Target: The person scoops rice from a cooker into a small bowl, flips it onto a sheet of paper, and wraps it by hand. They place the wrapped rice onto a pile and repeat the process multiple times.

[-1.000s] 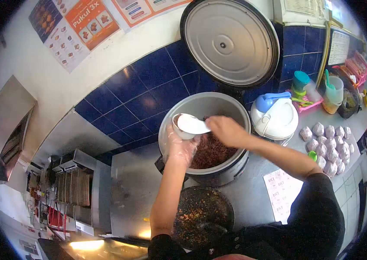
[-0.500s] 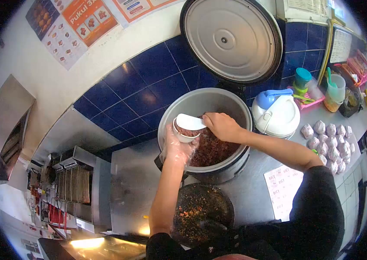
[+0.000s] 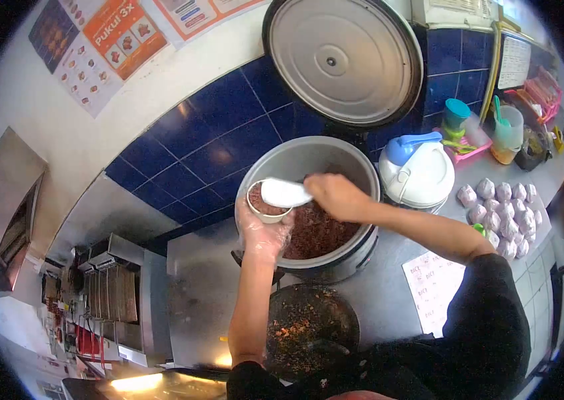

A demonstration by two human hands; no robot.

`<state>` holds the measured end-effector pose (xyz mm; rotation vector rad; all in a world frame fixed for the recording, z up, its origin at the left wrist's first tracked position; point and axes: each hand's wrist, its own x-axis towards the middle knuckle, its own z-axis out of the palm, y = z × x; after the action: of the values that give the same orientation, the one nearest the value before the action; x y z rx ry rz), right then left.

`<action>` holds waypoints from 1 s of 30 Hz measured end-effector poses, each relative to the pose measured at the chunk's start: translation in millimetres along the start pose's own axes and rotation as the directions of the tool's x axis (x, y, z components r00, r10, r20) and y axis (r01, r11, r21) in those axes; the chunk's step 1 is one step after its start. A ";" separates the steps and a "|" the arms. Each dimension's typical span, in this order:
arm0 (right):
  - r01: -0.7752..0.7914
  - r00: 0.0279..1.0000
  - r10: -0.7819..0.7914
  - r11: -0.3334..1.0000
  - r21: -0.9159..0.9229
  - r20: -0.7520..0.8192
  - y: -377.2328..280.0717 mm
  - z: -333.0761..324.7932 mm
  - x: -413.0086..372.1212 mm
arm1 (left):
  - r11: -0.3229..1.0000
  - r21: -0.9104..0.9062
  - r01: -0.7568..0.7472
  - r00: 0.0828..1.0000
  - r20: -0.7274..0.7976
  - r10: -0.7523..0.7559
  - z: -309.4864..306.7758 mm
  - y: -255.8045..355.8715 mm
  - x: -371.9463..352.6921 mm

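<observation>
My left hand (image 3: 265, 233), in a clear plastic glove, is wrapped round a small white bowl (image 3: 270, 217) over the left rim of a large cooker pot (image 3: 255, 167). Reddish-brown rice (image 3: 322, 233) lies in the pot and in the bowl. My right hand (image 3: 339, 197), bare, grips a white paddle (image 3: 284, 193), whose flat blade rests over the bowl's top. The paddle's handle is hidden in my fingers.
The cooker's round lid (image 3: 342, 60) stands raised behind. To the right are a white jug (image 3: 422, 177), a blue scoop (image 3: 410, 148), several wrapped packets (image 3: 509, 220) and printed paper (image 3: 429, 287). A dark pan (image 3: 312, 327) with food bits sits in front.
The bowl and my left hand have moved slightly left, and the bowl's rim shows more. The paddle lies flatter across it. The whole view has shifted a little.
</observation>
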<state>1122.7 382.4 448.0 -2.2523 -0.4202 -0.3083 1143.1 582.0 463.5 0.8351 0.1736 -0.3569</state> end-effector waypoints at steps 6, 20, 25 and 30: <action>-0.178 0.977 0.178 0.984 0.013 -0.118 7.0 -13.3 1.0 | 0.997 0.009 0.078 0.995 0.068 -0.078 -7.1 -4.2 -2.3; 0.070 0.990 -0.109 0.928 -0.366 -0.088 22.8 -6.2 -12.9 | 0.990 -0.046 0.134 0.956 0.268 -0.117 -89.1 19.0 46.0; -0.114 0.993 0.073 0.819 -0.562 -0.096 44.8 -19.0 -6.8 | 0.984 -0.066 0.164 0.966 0.214 -0.146 -50.0 15.8 -12.4; 0.235 0.926 0.150 0.485 -0.842 0.345 46.4 -12.2 22.3 | 0.989 -0.082 -0.124 0.992 0.001 0.124 -41.2 -11.8 -36.7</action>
<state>1160.4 348.8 432.3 -3.3810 -0.6157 -0.0958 1104.2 614.4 438.7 0.7598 0.1293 -0.2336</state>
